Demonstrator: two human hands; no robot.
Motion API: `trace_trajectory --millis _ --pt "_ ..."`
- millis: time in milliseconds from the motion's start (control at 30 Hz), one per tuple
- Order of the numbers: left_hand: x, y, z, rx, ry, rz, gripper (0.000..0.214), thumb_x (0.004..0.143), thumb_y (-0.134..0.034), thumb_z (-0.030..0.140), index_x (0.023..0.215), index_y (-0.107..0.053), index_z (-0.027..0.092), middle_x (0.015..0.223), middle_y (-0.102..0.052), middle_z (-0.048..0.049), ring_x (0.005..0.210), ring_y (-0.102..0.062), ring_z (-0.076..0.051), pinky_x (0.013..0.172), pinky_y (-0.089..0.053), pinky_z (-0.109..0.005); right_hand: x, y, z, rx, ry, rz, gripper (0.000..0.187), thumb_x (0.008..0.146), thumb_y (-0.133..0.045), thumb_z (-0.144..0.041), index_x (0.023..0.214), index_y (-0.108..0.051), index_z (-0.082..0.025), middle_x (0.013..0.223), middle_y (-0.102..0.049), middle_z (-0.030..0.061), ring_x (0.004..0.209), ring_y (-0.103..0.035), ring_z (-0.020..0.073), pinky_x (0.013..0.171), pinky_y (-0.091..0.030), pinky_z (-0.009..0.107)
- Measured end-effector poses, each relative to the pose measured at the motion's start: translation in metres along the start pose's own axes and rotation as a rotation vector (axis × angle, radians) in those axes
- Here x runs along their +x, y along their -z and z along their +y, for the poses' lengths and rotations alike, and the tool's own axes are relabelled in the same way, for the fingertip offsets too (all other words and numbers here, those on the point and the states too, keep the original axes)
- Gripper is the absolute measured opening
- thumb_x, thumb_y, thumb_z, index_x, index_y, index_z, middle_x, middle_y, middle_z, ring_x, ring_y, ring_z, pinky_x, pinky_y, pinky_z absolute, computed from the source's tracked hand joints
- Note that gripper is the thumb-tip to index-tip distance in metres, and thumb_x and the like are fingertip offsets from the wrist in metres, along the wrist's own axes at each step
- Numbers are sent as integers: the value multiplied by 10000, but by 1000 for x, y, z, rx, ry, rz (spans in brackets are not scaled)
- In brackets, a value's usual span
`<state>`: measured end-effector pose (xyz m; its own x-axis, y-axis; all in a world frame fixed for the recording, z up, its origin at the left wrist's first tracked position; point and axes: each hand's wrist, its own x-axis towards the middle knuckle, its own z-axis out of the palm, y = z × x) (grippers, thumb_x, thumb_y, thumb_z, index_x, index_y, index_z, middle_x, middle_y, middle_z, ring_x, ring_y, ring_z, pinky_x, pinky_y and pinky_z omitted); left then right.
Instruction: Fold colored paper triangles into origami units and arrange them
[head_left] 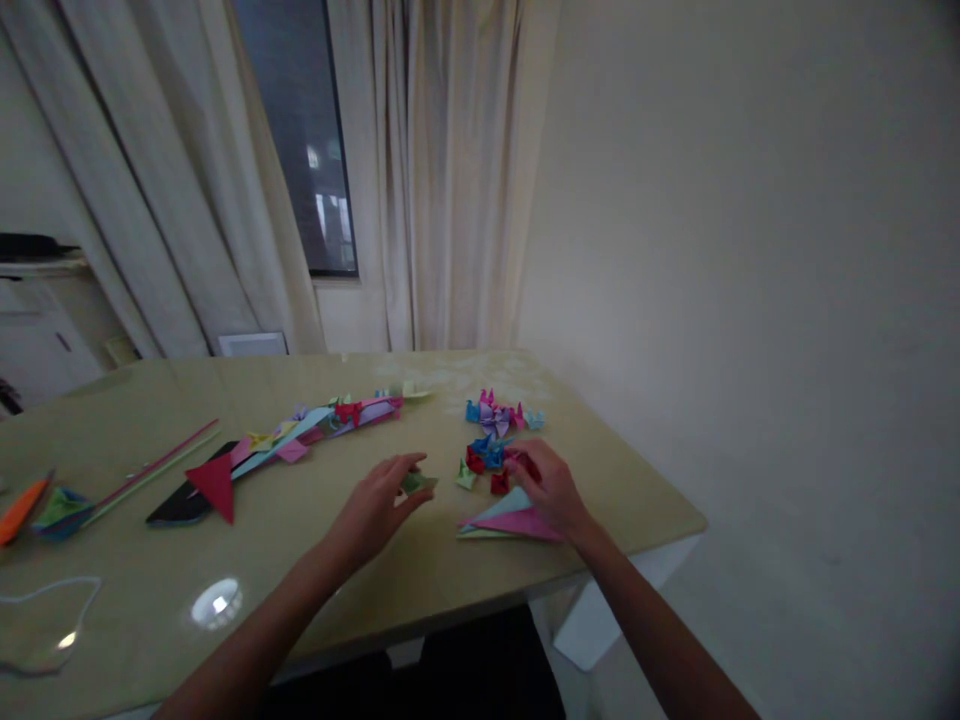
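Note:
My left hand [375,508] pinches a small green origami piece [417,483] between thumb and fingers, just above the table. To its right, my right hand [553,488] has its fingers closed at a small pink origami piece [513,464], partly hidden by the fingertips. Around those fingertips lie a blue origami piece [491,453], a red one [499,483] and a light green one [466,474]. Under the right hand rest folded paper pieces [502,525] in pink, light blue and green. Further back sits a cluster of pink, blue and purple origami figures [495,417].
A long row of coloured folded papers [300,440] stretches across the table [300,570], with a red triangle [215,484] at its near end. At the left are thin paper strips [161,468], an orange piece [21,512] and a white cable [52,590]. A wall [712,300] borders the right.

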<state>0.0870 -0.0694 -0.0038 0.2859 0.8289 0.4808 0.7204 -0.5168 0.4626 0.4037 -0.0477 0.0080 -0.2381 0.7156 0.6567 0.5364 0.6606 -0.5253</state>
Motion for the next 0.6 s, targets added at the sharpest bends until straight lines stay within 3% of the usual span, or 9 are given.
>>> trace_trajectory --millis 67,167,300,367,433,500,600 --pt "7 -7 32 -38 -104 26 492 979 -630 482 1408 -534 260 1162 -718 -79 1056 -694 -248 946 -580 -425 -5 -10 -28 125 24 -119 328 979 -695 -451 1220 -697 -229 1069 -717 74 911 -680 213 846 -559 348" --pt "12 -16 64 -49 -200 26 424 981 -653 419 1367 -554 273 1194 -705 -90 1106 -682 -257 978 -574 -431 -13 -25 -52 219 38 -96 253 967 -723 -432 1118 -730 -228 975 -720 51 843 -685 192 779 -563 313" --pt "3 -19 70 -44 -210 -30 479 995 -630 380 1446 -496 294 1278 -685 -97 1131 -696 -253 981 -591 -422 -19 -30 -48 215 54 -9 155 1007 -665 -353 994 -766 -236 912 -756 54 856 -710 206 799 -568 327" --pt "-5 -12 53 23 -252 -60 596 990 -629 411 1538 -416 315 1453 -607 -113 1284 -633 -278 1065 -558 -451 -22 -21 -33 159 22 35 183 1012 -642 -354 979 -778 -236 914 -770 67 859 -721 218 799 -574 336" --pt "-10 3 20 163 -268 -36 628 983 -619 458 1560 -414 323 1588 -500 -112 1413 -532 -313 1144 -500 -500 -25 -3 -9 54 -50 117 243 1009 -621 -400 964 -784 -225 923 -776 88 863 -727 235 803 -575 352" --pt "-15 27 -28 339 -174 83 562 985 -584 474 1503 -510 271 1602 -483 -137 1413 -524 -346 1159 -470 -550 -31 21 20 -87 -192 253 335 992 -599 -484 975 -778 -202 927 -776 104 798 -719 236 756 -572 353" --pt "-22 72 -110 623 168 196 628 964 -554 513 1484 -549 161 1633 -394 -243 1478 -401 -473 1159 -375 -688 -40 51 64 -270 -353 311 463 956 -543 -576 955 -773 -175 939 -775 136 765 -711 253 744 -561 380"
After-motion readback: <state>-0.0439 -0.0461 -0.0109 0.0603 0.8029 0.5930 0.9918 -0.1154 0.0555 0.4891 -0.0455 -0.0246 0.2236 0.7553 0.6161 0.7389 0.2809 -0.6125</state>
